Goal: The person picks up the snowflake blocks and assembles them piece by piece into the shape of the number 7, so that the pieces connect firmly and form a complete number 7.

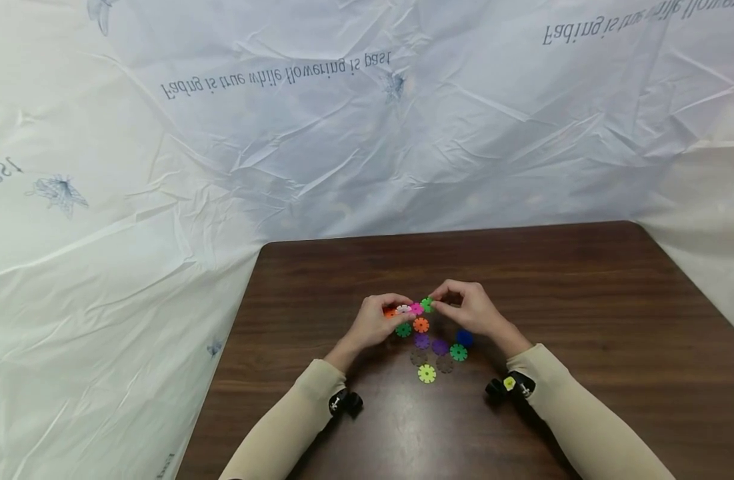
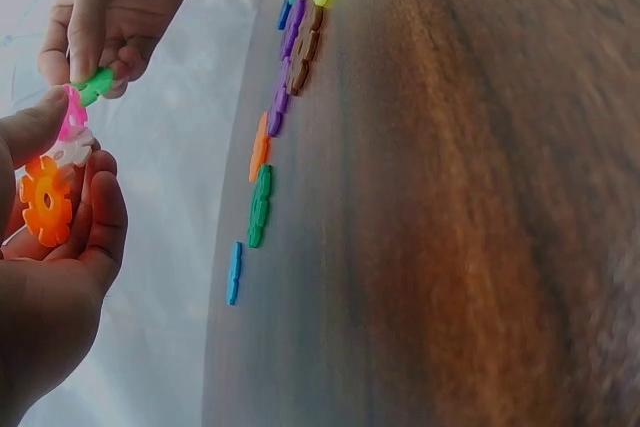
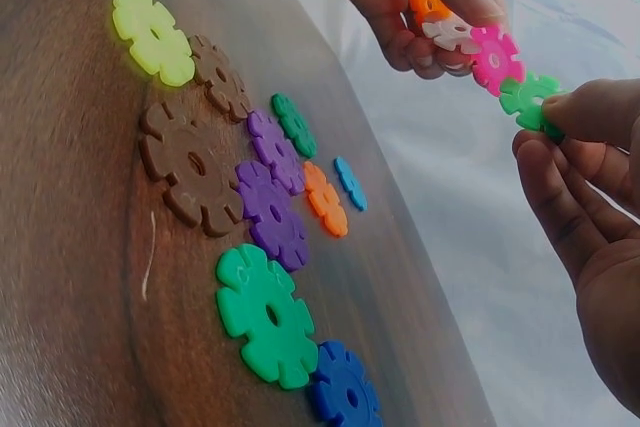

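Note:
Raised over the table, my left hand [image 1: 369,324] pinches a short chain of notched plastic discs. In the left wrist view its orange disc [image 2: 38,217] is nearest the camera, followed by a white disc [image 2: 76,149] and a pink disc [image 3: 497,65]. Between thumb and fingertips, my right hand [image 1: 473,311] holds a light green disc [image 3: 522,100], whose edge meets the pink one. Fingers partly cover the white and orange discs in the right wrist view.
Loose discs lie flat on the dark wooden table [image 1: 583,333] below the hands: yellow [image 1: 427,373], brown [image 3: 190,165], purple [image 3: 272,215], green [image 3: 265,317], orange [image 3: 326,199] and blue [image 3: 346,389]. A white printed sheet [image 1: 343,147] hangs behind the table.

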Demonstrator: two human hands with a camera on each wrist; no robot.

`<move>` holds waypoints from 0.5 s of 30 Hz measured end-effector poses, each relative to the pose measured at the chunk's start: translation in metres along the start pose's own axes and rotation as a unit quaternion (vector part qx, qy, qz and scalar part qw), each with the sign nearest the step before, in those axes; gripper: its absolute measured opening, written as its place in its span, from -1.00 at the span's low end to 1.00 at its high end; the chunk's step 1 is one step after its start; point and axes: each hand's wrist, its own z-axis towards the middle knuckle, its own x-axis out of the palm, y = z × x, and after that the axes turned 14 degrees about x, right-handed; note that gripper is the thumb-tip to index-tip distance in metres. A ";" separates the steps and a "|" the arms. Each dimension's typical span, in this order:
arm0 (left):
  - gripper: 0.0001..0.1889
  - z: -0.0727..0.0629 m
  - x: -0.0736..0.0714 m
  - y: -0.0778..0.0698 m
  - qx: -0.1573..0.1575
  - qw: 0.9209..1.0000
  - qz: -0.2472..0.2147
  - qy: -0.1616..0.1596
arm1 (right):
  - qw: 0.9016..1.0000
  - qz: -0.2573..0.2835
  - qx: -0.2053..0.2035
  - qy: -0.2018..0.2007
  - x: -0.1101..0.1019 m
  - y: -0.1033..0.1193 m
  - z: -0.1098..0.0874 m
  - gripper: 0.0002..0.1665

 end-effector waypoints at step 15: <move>-0.77 0.003 0.004 -0.002 -0.012 0.999 -0.025 -0.018 | 0.999 0.018 -0.030 -0.003 0.002 -0.002 0.000 -0.89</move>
